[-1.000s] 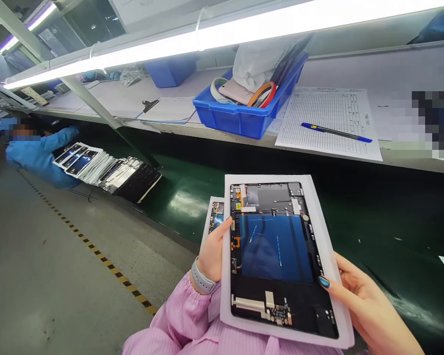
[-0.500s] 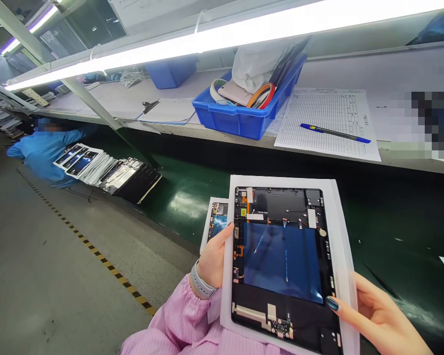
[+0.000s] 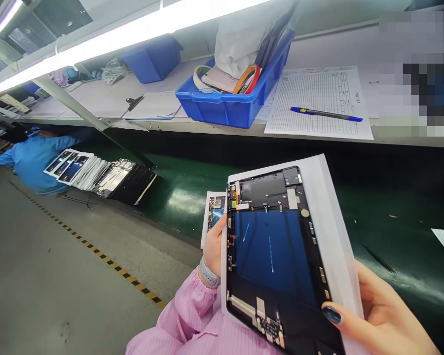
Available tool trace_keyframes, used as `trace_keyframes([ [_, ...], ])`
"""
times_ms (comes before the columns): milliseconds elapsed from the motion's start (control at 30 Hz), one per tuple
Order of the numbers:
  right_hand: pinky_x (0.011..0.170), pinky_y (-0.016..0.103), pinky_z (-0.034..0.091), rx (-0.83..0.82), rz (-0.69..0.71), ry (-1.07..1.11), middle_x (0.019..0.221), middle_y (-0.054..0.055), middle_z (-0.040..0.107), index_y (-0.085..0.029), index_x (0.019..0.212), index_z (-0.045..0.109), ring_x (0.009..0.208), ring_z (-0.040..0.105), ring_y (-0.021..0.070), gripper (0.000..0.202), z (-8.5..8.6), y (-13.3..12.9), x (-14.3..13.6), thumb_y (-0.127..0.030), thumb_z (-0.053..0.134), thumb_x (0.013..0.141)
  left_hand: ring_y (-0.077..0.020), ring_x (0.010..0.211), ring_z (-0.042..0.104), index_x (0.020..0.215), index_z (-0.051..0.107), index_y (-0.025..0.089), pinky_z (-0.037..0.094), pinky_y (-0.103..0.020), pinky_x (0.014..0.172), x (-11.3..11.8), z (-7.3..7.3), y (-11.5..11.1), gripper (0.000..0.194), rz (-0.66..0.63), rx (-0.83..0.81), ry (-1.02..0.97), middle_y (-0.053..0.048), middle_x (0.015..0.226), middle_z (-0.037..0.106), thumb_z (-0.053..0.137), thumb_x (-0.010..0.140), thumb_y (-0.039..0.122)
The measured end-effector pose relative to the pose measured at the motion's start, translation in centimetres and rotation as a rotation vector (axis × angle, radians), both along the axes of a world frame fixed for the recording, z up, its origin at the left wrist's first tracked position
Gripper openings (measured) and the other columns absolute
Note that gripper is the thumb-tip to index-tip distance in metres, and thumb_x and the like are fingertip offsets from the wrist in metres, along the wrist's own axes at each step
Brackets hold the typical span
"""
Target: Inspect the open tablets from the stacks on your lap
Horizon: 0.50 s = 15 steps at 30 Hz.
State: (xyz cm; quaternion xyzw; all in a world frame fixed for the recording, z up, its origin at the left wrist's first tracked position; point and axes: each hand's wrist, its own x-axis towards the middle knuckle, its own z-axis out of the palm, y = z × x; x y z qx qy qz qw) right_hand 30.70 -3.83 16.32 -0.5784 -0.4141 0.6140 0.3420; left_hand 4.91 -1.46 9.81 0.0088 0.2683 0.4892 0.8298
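Observation:
An opened tablet (image 3: 272,256) with a blue inner panel and small circuit parts lies on a white foam sheet (image 3: 338,222), tilted, in front of me. My left hand (image 3: 213,246) grips its left edge, and a grey band circles that wrist. On the lower right, my right hand (image 3: 377,308) holds the tablet and sheet, its dark-nailed thumb on the frame and the other fingers behind. Partly hidden behind my left hand and the held tablet, a second opened tablet (image 3: 217,209) rests on the green bench.
A row of opened tablets and sheets (image 3: 99,175) stands on the green bench (image 3: 181,197), beside a person in blue (image 3: 40,160). The shelf above holds a blue bin (image 3: 222,108), a printed form (image 3: 318,93), a pen (image 3: 325,114) and a clipboard (image 3: 155,106).
The held tablet and its sheet have tilted, their right side turning up and towards the left. Both hands keep their hold. The camera view has shifted slightly.

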Motion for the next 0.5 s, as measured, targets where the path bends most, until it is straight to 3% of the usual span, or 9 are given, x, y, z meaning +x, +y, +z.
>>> trace_keyframes([
  [133,0.090,0.036,0.061,-0.021,0.049,0.024,0.123,0.005,0.074,-0.037,0.122,0.071,0.109,0.071,0.0349,0.060,1.3,-0.2,-1.3,-0.055,0.085,0.068,-0.0358,0.131,0.057,0.120,0.073,0.015,0.036,-0.053,0.116,0.0,-0.4,-0.3,0.059,-0.003,-0.007,0.004,-0.015,0.121,0.073,0.038,0.098,0.057],
  [367,0.069,0.034,0.065,0.008,0.155,0.044,0.110,0.003,0.078,-0.040,0.125,0.069,0.094,0.075,0.0330,0.052,2.3,0.1,-1.9,-0.053,0.079,0.076,-0.0324,0.136,0.053,0.106,0.079,0.019,0.031,-0.050,0.120,-0.1,-1.0,-0.5,0.052,0.085,-0.017,0.048,-0.011,0.120,0.074,0.038,0.100,0.051],
  [500,0.069,0.032,0.064,0.026,0.164,0.014,0.111,0.004,0.078,-0.037,0.129,0.067,0.084,0.076,0.0285,0.056,1.7,-0.1,-1.6,-0.051,0.080,0.077,-0.0331,0.137,0.051,0.117,0.075,0.018,0.030,-0.050,0.120,-0.2,-1.4,-0.6,0.052,0.070,-0.002,0.043,-0.012,0.126,0.072,0.039,0.100,0.051],
])
